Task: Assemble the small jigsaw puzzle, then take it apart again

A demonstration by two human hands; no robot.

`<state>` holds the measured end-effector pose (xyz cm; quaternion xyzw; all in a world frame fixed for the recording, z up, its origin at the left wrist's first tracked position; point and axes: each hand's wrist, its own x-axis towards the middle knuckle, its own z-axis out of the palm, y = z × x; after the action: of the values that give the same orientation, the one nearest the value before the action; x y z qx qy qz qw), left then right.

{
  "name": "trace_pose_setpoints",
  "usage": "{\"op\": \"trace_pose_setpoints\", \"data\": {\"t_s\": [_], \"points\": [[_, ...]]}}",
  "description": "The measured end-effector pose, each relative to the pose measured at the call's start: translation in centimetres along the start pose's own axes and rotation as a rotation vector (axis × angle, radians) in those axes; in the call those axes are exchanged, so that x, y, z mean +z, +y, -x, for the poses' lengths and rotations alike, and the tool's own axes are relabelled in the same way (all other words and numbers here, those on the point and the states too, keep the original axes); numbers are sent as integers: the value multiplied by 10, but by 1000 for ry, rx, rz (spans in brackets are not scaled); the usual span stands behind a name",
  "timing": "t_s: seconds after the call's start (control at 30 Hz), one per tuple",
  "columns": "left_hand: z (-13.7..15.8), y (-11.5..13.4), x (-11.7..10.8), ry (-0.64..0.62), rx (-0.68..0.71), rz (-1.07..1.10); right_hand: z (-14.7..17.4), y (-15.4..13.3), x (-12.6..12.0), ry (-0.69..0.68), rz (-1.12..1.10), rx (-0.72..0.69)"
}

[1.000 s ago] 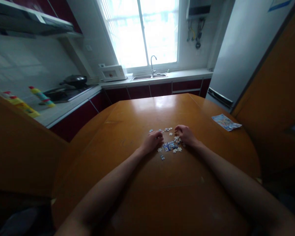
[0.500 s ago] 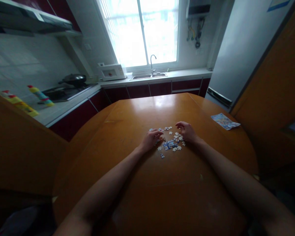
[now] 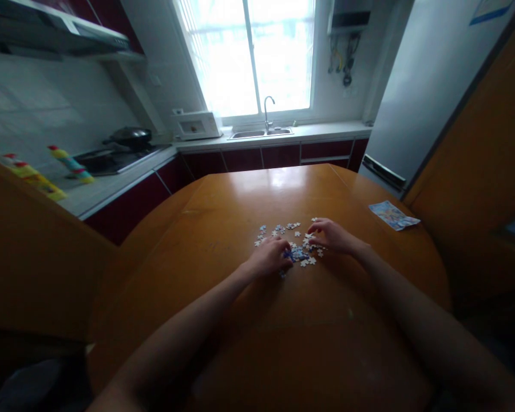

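My left hand [image 3: 271, 256] is at the left end of a small joined section of blue jigsaw puzzle [image 3: 300, 254], thumb and fingers curled around that edge. The hand covers part of the section. Over the loose white-backed puzzle pieces [image 3: 308, 238] on the right, my right hand [image 3: 332, 235] hovers with bent fingers apart and nothing visible in them. More loose pieces [image 3: 278, 228] lie beyond my left hand, some picture side up. One small blue piece [image 3: 282, 274] lies just in front of my left hand, partly in its shadow.
The pieces lie on a round-ended wooden table [image 3: 223, 217]. A printed picture sheet [image 3: 393, 215] rests near its right edge. Beyond stand a counter with a sink [image 3: 261, 133], a white microwave [image 3: 196, 125] and a stove with a black pan [image 3: 131, 137]. A fridge [image 3: 416, 97] is at the right.
My left hand has moved right and toward me, from the loose pieces onto the joined section's left end. My right hand has drawn slightly back toward me.
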<state>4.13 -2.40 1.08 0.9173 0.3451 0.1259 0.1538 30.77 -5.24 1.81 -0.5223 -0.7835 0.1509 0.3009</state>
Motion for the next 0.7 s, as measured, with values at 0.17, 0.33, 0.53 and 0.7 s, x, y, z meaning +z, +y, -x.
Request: {"op": "trace_pose_setpoints", "data": {"t_s": [0.17,0.33,0.53,0.7], "points": [[-3,-7,0,-34,-51,27,6,-38,22,-204,73,-123],[0,-1,-5,-41,-73,52,7,-48,37,-217,82,-63],[0,9,-8,-92,-65,152,5,-44,45,-187,39,-62],[-1,12,-12,-117,-59,204,6,-45,50,-169,4,-60]]}}
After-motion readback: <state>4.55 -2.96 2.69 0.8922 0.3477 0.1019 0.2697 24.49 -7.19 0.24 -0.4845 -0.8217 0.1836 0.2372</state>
